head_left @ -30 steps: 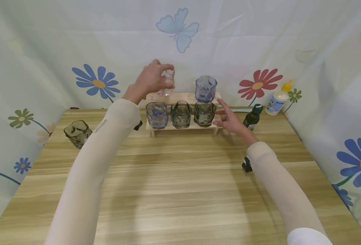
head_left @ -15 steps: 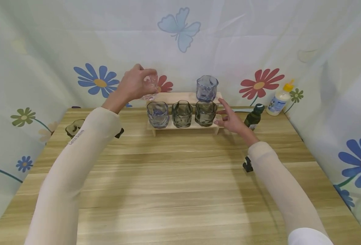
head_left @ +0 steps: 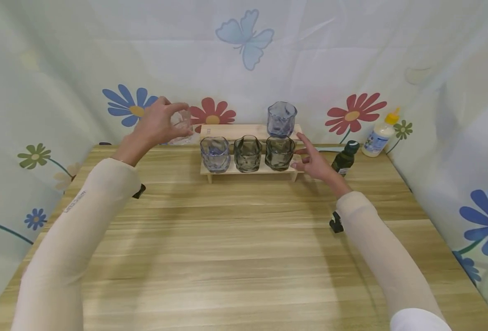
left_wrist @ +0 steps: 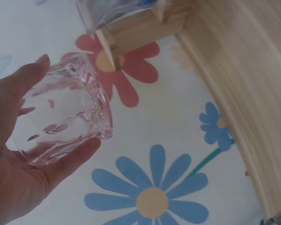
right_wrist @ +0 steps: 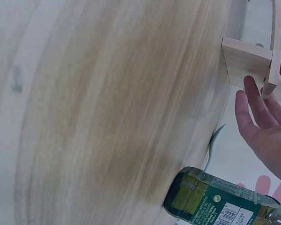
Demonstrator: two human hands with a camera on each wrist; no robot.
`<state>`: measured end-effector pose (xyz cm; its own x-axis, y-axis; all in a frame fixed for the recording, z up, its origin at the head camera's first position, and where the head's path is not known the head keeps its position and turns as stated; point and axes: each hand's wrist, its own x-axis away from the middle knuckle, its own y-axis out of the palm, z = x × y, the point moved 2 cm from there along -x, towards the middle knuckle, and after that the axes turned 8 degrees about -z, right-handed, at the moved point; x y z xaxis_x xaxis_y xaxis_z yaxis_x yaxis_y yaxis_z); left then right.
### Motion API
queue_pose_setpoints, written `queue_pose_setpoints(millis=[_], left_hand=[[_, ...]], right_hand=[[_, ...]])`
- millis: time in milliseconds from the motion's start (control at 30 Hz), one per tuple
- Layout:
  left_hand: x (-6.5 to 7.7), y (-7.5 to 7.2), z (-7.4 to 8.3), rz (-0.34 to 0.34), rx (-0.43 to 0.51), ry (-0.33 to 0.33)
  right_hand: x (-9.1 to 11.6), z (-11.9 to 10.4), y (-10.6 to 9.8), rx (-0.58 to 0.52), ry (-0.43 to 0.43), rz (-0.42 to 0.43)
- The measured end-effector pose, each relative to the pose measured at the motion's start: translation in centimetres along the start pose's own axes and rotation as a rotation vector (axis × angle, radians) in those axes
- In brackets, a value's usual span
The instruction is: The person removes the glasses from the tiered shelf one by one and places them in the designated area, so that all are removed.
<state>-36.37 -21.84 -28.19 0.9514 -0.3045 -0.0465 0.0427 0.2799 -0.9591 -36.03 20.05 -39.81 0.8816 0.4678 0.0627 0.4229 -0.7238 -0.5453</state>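
Note:
My left hand (head_left: 154,122) holds a clear, faintly pink glass tumbler (left_wrist: 70,112) in the air, left of a two-tier wooden rack (head_left: 235,132). Its thumb and fingers wrap the tumbler's sides. The tumbler is tipped over toward the camera's right in the left wrist view. At the rack's right end rests my right hand (head_left: 316,163), its fingers (right_wrist: 255,103) fairly straight at the board's edge. A blue-tinted tumbler (head_left: 282,119) stands on the upper tier. Along the lower tier stand another bluish tumbler (head_left: 215,155) and two smoky grey-green tumblers (head_left: 248,154).
A dark green bottle (head_left: 344,158) stands just right of the right hand, with a white bottle with a yellow cap (head_left: 379,134) behind it. Flower-printed cloth (head_left: 244,82) hangs behind the wooden table (head_left: 235,239). The left sleeve (head_left: 74,220) covers part of the table's left side.
My left hand has carried the clear tumbler leftward and slightly down, off the rack's upper tier. The left sleeve now hides the smoky tumbler on the left. My right hand stays at the rack.

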Motion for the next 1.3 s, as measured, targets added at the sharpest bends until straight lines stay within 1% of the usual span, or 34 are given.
queue_pose_setpoints(millis=[100,167,300,433,633,767,967,1133,1300], left_hand=[[0.5,0.4,-1.0,-0.007,0.000,-0.009],[0.9,0.6,-1.6,-0.004,-0.012,-0.006],[1.6,1.1,-2.7,0.003,-0.038,0.002],[2.2,1.6,-3.7,-0.012,-0.050,-0.005],[2.9,2.4,-5.1,-0.050,-0.075,-0.015],[3.3,3.1,-6.1,-0.074,-0.068,-0.037],[3.9,3.8,-6.9,-0.102,-0.070,-0.045],[4.1,4.4,-7.6,-0.159,-0.069,-0.061],[4.4,5.1,-8.3,-0.209,-0.092,-0.076]], right_hand=[[0.4,-0.9,0.0,-0.008,0.001,-0.006],[0.4,-0.9,0.0,-0.007,0.002,-0.004],[-0.2,0.5,-0.1,0.010,-0.002,0.004],[-0.8,1.7,-0.1,0.019,-0.018,0.004],[-1.0,2.1,-0.1,0.008,-0.022,0.001],[-1.0,2.1,-0.2,0.005,-0.020,0.001],[-1.0,2.1,-0.2,0.001,-0.026,0.007],[-0.9,2.1,-0.1,-0.011,-0.024,0.004],[-1.0,2.0,-0.1,-0.019,-0.030,-0.003]])
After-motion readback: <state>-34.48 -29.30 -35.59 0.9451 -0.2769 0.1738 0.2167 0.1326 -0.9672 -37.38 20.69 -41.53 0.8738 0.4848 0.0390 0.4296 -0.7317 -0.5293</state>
